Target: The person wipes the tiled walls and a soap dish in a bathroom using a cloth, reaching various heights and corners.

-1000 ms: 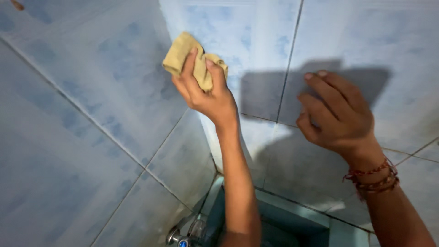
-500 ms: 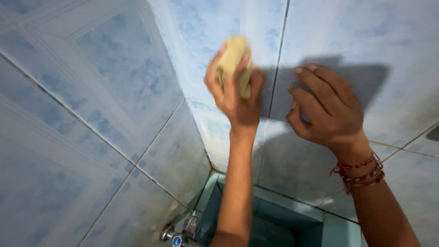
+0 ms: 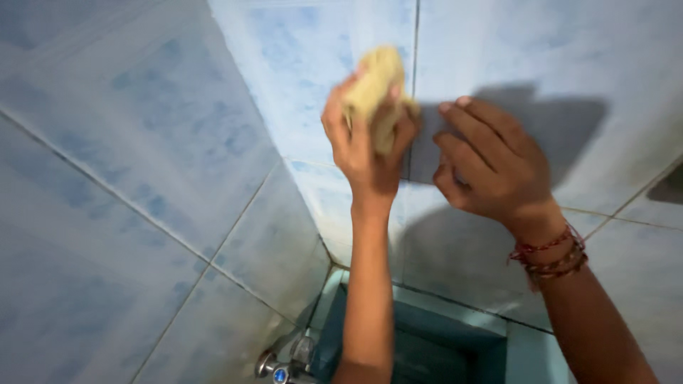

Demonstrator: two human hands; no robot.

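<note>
The left hand [image 3: 366, 146] is raised high on a straight, nearly vertical forearm, its fingers [image 3: 334, 121] curled shut around a wad held against the palm. The right hand [image 3: 491, 167] is lifted just beside it, apart from it, with fingers [image 3: 473, 117] bent and empty, knuckles toward the camera (red thread bands circle that wrist), and its forearm slants down to the right.

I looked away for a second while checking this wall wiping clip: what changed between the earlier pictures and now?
The left hand carried the yellow cloth rightward across the blue wall tiles, from left of the vertical grout line up to it, close to the right hand. The cloth stayed gripped; the right hand stayed pressed on the wall, red bracelets on its wrist.
</note>
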